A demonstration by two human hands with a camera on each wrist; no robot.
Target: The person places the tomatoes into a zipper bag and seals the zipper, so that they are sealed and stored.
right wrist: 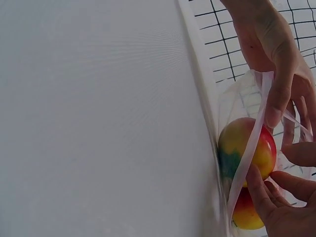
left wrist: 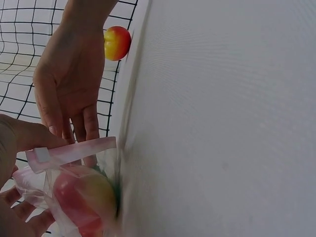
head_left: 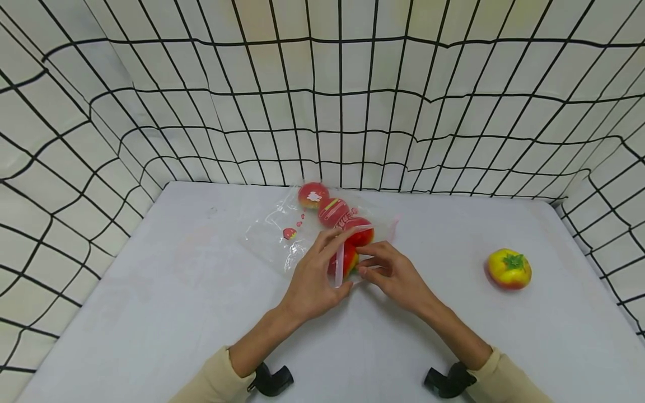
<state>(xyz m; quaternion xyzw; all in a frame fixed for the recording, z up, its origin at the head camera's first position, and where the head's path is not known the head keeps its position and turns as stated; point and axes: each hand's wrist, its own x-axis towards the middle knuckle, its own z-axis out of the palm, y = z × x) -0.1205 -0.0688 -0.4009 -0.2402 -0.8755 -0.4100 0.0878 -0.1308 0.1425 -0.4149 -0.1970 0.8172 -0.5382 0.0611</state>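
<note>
Gripping a clear bag [head_left: 269, 243] of four fruits [head_left: 332, 213], the left hand [head_left: 313, 281] faces the right hand [head_left: 398, 278], whose hold is unclear.

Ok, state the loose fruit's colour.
The loose fruit is yellow, green on top, reddish below; best in the head view.

Clear bag [head_left: 269, 240]: lying on the tabletop [head_left: 151, 319], showing red prints, gaping at its pink-edged mouth.
Red-yellow fruit [head_left: 349, 258]: sitting in that mouth, showing a green patch.
Three redder fruits [head_left: 328, 218]: lying in a diagonal row deeper inside.
</note>
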